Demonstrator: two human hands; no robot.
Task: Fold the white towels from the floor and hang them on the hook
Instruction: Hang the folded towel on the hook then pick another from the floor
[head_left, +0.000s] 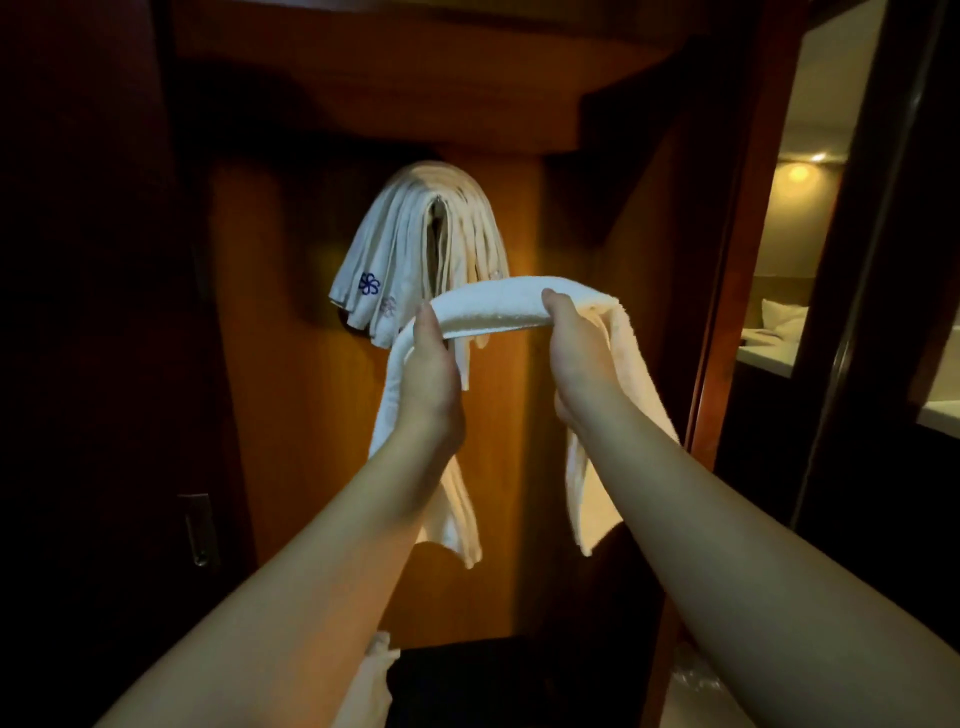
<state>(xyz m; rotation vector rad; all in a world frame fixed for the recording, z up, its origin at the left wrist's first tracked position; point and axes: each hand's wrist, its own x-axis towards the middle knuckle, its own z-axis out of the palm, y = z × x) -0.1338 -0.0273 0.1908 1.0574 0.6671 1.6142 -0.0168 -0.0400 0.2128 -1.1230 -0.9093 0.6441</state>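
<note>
The left hand (434, 364) and right hand (574, 353) are gripping a folded white towel (493, 306), each grip clamped on it. Hung towels (410, 244) are draping behind.

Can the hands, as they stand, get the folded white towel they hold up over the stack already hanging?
Probably yes: both hands hold the folded white towel just in front of and below the hanging white towels, with nothing between; the hook itself is hidden.

A wooden wall panel (291, 415) carries a hook, hidden beneath a stack of folded white towels (415, 234) draped over it at twelve o'clock, their ends hanging down both sides, one bearing a blue flower emblem (369, 283).
</note>
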